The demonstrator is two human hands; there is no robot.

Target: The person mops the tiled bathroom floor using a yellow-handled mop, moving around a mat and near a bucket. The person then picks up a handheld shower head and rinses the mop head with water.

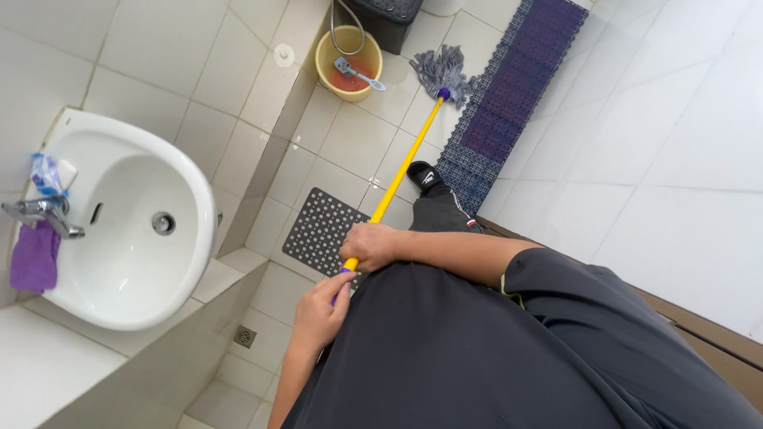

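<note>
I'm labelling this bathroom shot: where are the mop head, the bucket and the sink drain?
mop head (442,71), head view, grey strands.
bucket (324,54), head view, yellow rim's left side.
sink drain (163,223), head view, metal ring.

The right hand (372,245) covers part of the yellow mop handle (401,167), and the left hand (320,308) hides its purple end. The dark bin (389,20) is cut off by the top edge. The small packet (45,173) behind the tap (41,213) is too blurred to identify.
</note>
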